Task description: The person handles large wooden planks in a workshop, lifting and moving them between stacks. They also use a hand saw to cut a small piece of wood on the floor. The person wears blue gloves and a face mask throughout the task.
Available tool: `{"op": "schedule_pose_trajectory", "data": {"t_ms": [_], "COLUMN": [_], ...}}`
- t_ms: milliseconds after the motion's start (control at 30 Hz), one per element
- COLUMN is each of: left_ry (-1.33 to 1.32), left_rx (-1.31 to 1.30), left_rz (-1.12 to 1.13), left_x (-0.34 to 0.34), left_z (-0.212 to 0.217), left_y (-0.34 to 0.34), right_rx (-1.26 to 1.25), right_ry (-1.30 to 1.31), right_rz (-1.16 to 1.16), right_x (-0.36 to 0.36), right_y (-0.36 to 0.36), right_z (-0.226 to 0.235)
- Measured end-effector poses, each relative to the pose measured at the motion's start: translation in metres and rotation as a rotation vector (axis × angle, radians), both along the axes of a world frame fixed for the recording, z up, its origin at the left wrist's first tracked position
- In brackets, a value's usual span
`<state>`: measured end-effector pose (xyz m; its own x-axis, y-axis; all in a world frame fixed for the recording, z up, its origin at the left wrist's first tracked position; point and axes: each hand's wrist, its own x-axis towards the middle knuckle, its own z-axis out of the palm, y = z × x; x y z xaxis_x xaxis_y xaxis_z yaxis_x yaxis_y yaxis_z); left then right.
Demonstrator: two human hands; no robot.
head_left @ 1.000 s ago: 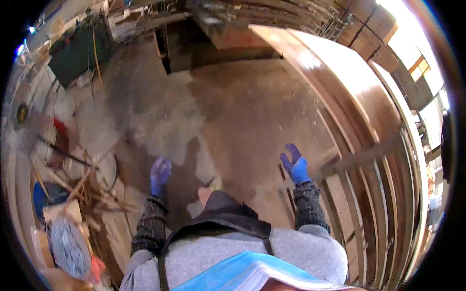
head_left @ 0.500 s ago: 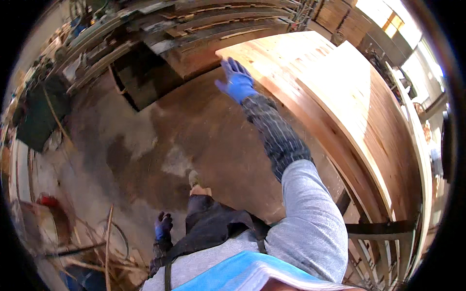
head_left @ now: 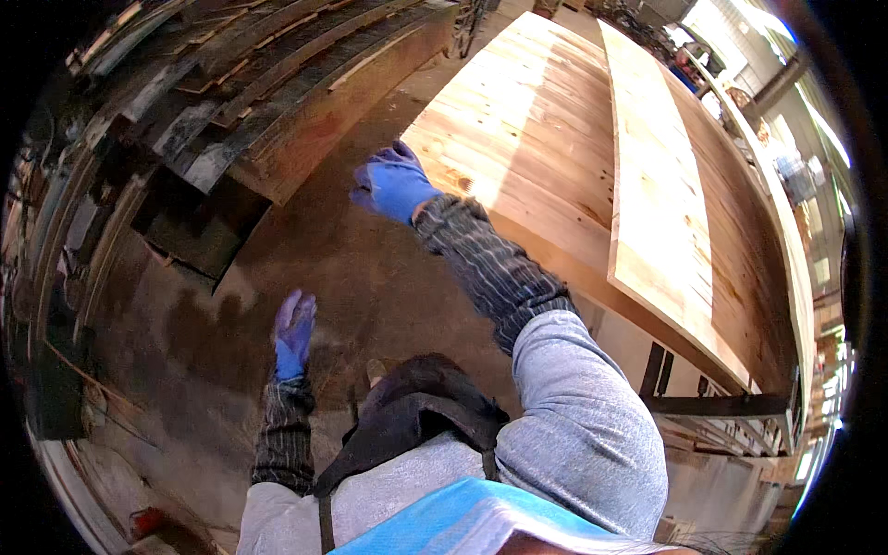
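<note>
Blue gloves on both of our hands, and neither one has hold of anything. Our right hand (head_left: 393, 185) is up and stretched forward with the fingers loosely spread, hovering right at the near corner of the big pale wood panel (head_left: 518, 139). We can't tell if a fingertip actually touches the corner or just hangs over it. Our left hand (head_left: 293, 328) hangs low by our side, fingers relaxed and open, over the bare concrete floor (head_left: 361, 268).

That panel lies flat and runs away from us to the far end of the shop, its near edge slanting down to our right. On top of it sits a long lighter plank (head_left: 657, 185), lying lengthwise, with its near end poking just past the panel's front edge. Under that edge we can see dark metal supports (head_left: 712, 404).

Off to our left there's a stack of dark weathered boards (head_left: 268, 92), edges layered and ragged, ends facing the floor space. Between that stack and the panel's edge there's a fairly wide lane of stained concrete, and that's where we're standing.
</note>
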<state>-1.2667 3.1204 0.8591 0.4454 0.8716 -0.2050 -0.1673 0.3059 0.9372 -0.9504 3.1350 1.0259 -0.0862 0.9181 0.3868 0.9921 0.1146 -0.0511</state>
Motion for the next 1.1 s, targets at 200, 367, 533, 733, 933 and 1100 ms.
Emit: {"op": "schedule_pose_trajectory", "data": {"t_ms": [200,367,533,733,933,1100], "left_ry": [-0.076,-0.333,-0.586,-0.475,-0.29,-0.493], "left_rx": [0.238,0.279,0.784,1.177,0.96,1.137], "left_rz": [-0.217,-0.684,-0.762,-0.686,-0.816,-0.703], "left_x": [0.112,0.204,0.287,0.301,0.314,0.393], "left_z": [0.132,0.243,0.272,0.266,0.27,0.257], "left_y": [-0.05,-0.097,-0.167,-0.183,-0.195,-0.209], "right_rx": [-0.073,-0.006,-0.068,-0.098,-0.053,-0.14], "right_ry": [-0.049,-0.012,-0.038,0.182,-0.078,-0.178], "right_rz": [-0.104,-0.327,-0.489,-0.666,-0.718,-0.658], "right_x": [0.028,0.058,0.084,0.103,0.125,0.143], "right_y": [-0.1,-0.185,-0.309,-0.435,-0.524,-0.514], "right_z": [0.021,0.005,-0.013,-0.004,-0.006,0.037]}}
